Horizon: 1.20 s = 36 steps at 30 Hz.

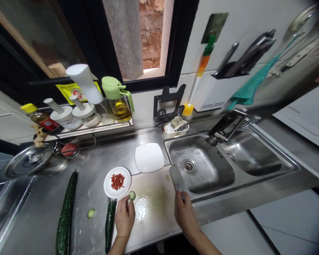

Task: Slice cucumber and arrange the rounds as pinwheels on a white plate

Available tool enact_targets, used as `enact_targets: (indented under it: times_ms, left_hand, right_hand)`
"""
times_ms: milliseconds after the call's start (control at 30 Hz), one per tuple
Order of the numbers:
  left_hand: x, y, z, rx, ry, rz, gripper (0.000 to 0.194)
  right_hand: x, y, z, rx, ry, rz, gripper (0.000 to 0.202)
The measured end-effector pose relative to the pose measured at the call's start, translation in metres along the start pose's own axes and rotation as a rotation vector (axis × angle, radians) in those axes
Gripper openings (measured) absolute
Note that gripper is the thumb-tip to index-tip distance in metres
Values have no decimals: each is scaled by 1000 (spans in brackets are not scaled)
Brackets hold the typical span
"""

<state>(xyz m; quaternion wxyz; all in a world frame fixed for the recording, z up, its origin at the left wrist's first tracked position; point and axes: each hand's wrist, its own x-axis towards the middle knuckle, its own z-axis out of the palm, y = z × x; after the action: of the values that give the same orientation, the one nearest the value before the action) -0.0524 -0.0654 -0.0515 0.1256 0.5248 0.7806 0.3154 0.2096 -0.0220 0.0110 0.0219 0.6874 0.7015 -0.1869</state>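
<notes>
My left hand (124, 216) is over the left part of the white cutting board (152, 219), its fingertips pinching a small cucumber piece (132, 195). My right hand (185, 214) grips the handle of a kitchen knife (178, 180); the broad blade points away from me along the board's right edge, by the sink. Beside my left wrist lies a dark green cucumber (110, 221). A longer whole cucumber (66, 216) rests on the counter further left, with a cut cucumber end (90, 213) between the two. A thin green scrap (167, 177) sits near the blade.
Behind the board stand a white plate (117, 194) of small red pieces and a bare white square plate (149, 158). The double steel sink (202, 170) with a black faucet (224, 127) lies to the right. Seasoning jars and an oil bottle (119, 102) line a rack (95, 131) under the window.
</notes>
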Motion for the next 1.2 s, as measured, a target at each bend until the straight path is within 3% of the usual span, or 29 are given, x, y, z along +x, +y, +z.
enact_targets:
  times_ms: [200,667,833,1033,1133,1200]
  left_hand:
    - [1,2,-1,0,-2,21,33]
    - [1,-1,2,-61,-1,-11,31]
    - [0,0,-1,-93,45,11,29]
    - [17,31,-5,-131,32,-9,31]
    - [45,57,4,-110,-42,-108,40]
    - [70,74,14,-49,-72,-181,47]
  right_hand:
    - [5,-1,9,-115,27,-21,56]
    - [12,-16,8,-283,56,-151,53]
    - [12,-15,5,-361,4,-171,52]
    - [26,-16,-22,-312,-117,-162,41]
    - [55,-17,-41,-143,-174,-176,26]
    - [83,-18,-50,35,-129,-171,24]
